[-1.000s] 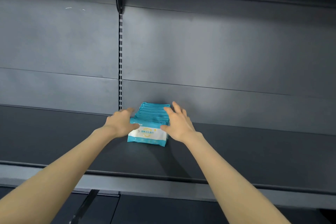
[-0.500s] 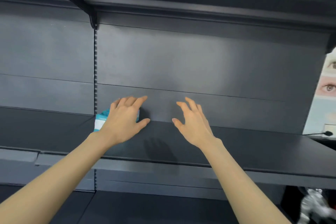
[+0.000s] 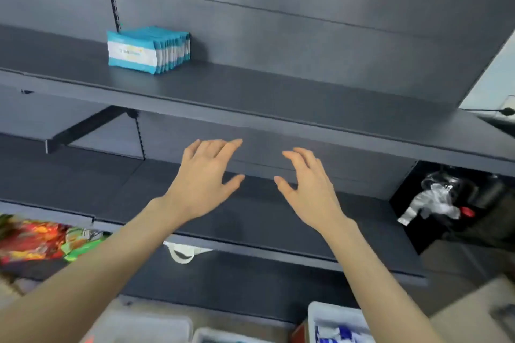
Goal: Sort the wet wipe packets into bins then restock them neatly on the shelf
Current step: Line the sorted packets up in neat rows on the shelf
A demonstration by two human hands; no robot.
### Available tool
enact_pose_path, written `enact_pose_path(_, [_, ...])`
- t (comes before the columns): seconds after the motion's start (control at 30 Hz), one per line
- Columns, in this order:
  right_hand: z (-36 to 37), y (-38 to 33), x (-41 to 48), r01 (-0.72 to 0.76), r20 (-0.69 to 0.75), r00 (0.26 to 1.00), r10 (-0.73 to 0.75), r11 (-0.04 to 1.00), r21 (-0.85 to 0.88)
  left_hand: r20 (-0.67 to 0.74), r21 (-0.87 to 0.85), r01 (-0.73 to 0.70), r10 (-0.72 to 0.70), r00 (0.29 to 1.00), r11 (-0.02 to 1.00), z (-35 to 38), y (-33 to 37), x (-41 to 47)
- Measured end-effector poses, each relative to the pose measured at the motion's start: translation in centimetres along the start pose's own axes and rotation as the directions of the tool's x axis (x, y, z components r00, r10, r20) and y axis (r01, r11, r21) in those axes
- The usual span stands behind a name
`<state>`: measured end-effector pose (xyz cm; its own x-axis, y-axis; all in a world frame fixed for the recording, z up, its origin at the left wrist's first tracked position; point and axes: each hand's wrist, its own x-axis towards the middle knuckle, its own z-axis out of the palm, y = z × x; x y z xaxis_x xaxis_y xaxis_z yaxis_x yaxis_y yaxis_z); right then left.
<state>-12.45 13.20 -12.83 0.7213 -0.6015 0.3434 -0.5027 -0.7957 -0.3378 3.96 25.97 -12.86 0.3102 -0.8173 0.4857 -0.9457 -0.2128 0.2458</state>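
A row of several teal-and-white wet wipe packets (image 3: 147, 50) stands upright on the dark upper shelf (image 3: 250, 92), near the slotted upright at its back left. My left hand (image 3: 204, 181) and my right hand (image 3: 308, 189) hover side by side below that shelf, in front of the lower shelf (image 3: 264, 220). Both have spread, relaxed fingers and hold nothing. At the bottom edge a white bin (image 3: 338, 323) shows blue-and-white packets inside, partly cut off.
More white bins (image 3: 217, 335) lie along the bottom edge. Colourful snack bags (image 3: 41, 239) sit at the left on a low shelf. A white bag handle (image 3: 182, 252) hangs under the lower shelf. A black box with crumpled plastic (image 3: 434, 203) stands at the right.
Both hands have let go of the wipe packets and dropped below the upper shelf. The view has tilted down and right, so the lower shelf and bins now show.
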Motion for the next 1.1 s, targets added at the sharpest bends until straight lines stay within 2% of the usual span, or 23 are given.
enact_pose_path(0.13, [6.1,3.2,-3.6,-0.117,0.143,0.984,0.109,0.992,0.046,0.134,-0.062,0.068,-0.059,0.989,0.996,6.9,-0.8,-4.4])
enact_pose_path(0.27, [14.1,6.6,-7.4,-0.230,0.330,0.920,0.211,0.973,0.019,0.300,-0.075,0.160,-0.130,0.945,0.984,15.3,-2.5,-9.7])
enact_pose_path(0.47, [26.7,12.0,-13.9,-0.407,0.508,0.787,0.350,0.914,0.000,0.578,-0.043,0.338,-0.253,0.776,0.940,27.5,-4.8,-17.3])
enact_pose_path(0.6, [36.5,16.2,-19.2,-0.523,0.632,0.653,0.416,0.852,-0.020,0.726,0.012,0.479,-0.338,0.600,0.878,37.7,-6.1,-24.1])
enact_pose_path(0.67, [41.5,18.5,-22.3,-0.565,0.684,0.580,0.443,0.823,-0.053,0.786,0.033,0.567,-0.372,0.494,0.823,42.8,-6.7,-27.7])
enact_pose_path(0.83, [53.6,23.9,-29.3,-0.660,0.773,0.414,0.481,0.743,-0.109,0.820,0.095,0.773,-0.489,0.297,0.628,54.9,-8.6,-36.4])
enact_pose_path(0.97, [62.7,27.2,-34.4,-0.726,0.791,0.361,0.494,0.681,-0.094,0.806,0.151,0.894,-0.576,0.136,0.423,63.6,-10.2,-43.0])
enact_pose_path(1.1, [70.7,29.9,-37.7,-0.806,0.772,0.338,0.539,0.589,-0.059,0.755,0.136,0.965,-0.654,0.046,0.224,71.1,-12.2,-46.7])
